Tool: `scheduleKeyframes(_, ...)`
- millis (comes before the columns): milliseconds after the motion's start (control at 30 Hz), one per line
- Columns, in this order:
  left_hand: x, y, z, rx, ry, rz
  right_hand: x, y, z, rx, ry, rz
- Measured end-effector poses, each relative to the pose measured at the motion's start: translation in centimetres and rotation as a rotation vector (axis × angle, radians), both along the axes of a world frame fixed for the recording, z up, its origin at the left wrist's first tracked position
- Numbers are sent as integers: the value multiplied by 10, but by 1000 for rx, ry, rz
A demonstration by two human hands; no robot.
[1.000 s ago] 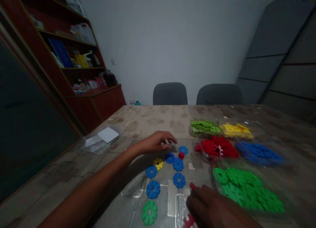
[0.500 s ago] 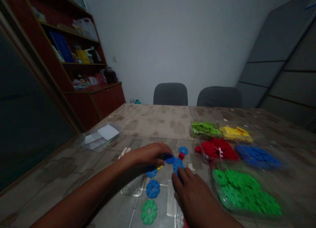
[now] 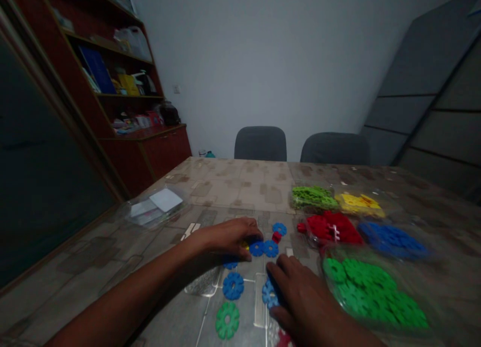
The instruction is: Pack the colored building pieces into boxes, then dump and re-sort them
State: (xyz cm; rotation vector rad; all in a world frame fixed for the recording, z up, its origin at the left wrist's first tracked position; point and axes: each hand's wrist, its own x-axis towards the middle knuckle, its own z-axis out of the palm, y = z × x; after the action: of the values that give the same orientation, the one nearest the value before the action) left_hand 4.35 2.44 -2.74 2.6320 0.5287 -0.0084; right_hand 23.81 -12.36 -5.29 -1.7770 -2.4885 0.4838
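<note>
My left hand (image 3: 240, 235) bends its fingers and thumb around the left side of a blue notched building disc (image 3: 257, 248). Beside that disc, to its right, lies another blue disc (image 3: 271, 248). A bit of a yellow piece (image 3: 245, 245) peeks out under the left fingers. My right hand (image 3: 298, 292) has its thumb and forefinger at a blue disc (image 3: 269, 294), partly covered by the hand. Toward the back are a small red piece (image 3: 276, 237) and a further blue disc (image 3: 279, 229). Below the left wrist lie a blue disc (image 3: 233, 286) and a green disc (image 3: 227, 320).
Clear boxes at right hold green discs (image 3: 376, 292), blue discs (image 3: 393, 239), red pieces (image 3: 332, 228), yellow pieces (image 3: 359, 205) and light green pieces (image 3: 314, 197). White cards (image 3: 165, 200) sit in clear packaging at left. Two grey chairs (image 3: 260, 142) stand behind the table.
My right hand has drawn back toward me from the middle discs, and a blue disc now shows at its fingers. The disc by my left hand lies flatter and shows more fully.
</note>
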Motion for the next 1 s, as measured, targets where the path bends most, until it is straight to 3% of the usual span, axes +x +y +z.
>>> scheduleKeyframes(300,1,-3,0,-39,6,97,4,0,5,24,126,-37)
scheduleKeyframes(533,1,-5,-3,-73,-6,118,-2,0,3,27,140,27)
scheduleKeyframes(667,1,-5,-3,-57,5,121,-5,0,15,0,86,7)
scheduleKeyframes(800,1,-5,-3,-64,1,124,2,-2,32,-12,224,-19)
scheduleKeyframes(900,1,-6,-2,-96,-21,119,18,3,43,21,351,-6)
scheduleKeyframes(1000,2,-7,-1,-110,-35,139,51,18,53,143,319,-20)
